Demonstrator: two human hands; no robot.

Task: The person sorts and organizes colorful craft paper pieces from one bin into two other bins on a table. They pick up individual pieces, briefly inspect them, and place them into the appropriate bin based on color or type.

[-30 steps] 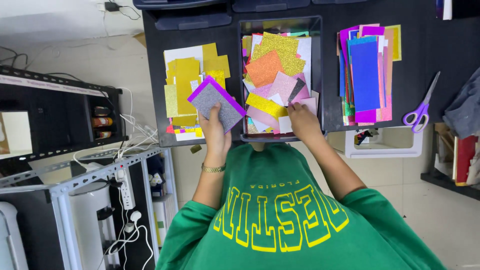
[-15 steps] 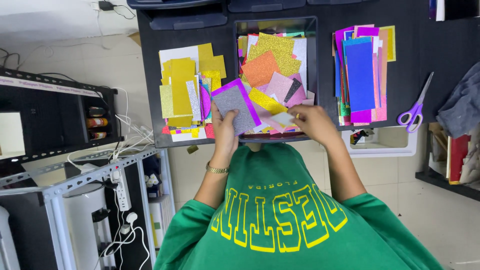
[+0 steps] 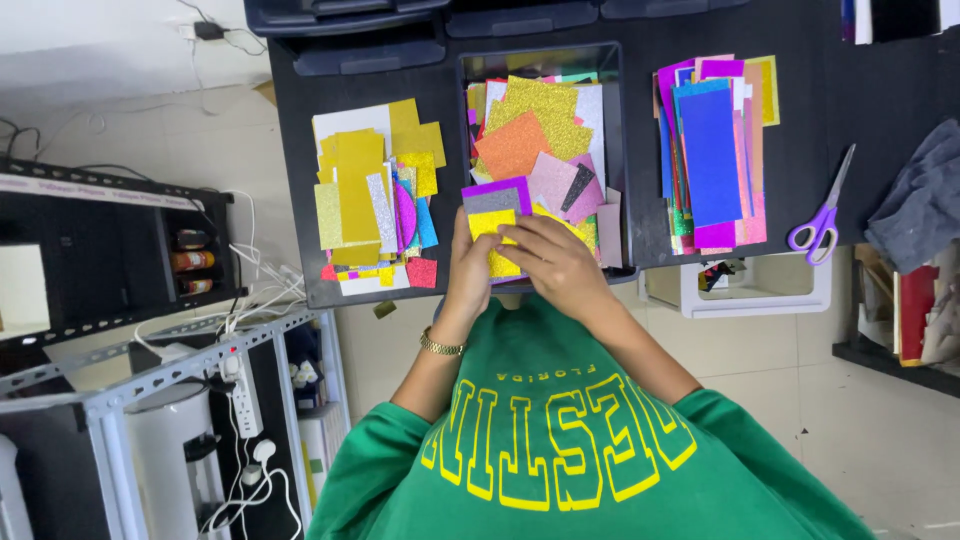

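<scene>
Both hands on a small stack of glitter sheets at the near edge of the tray.

The left hand [image 3: 470, 270] grips the stack [image 3: 495, 215] from its side, a yellow piece on top of silver and purple ones, while the right hand [image 3: 555, 262] lies over it, fingers pressing the yellow sheet. The stack sits over the front of the black tray [image 3: 612, 150], which is full of loose orange, gold and pink pieces. To one side lies a mostly yellow pile [image 3: 370, 195], to the other a taller blue-topped pile [image 3: 712, 150], purple scissors [image 3: 822, 215] beyond. Judging by the full tray, much sorting seems left.
</scene>
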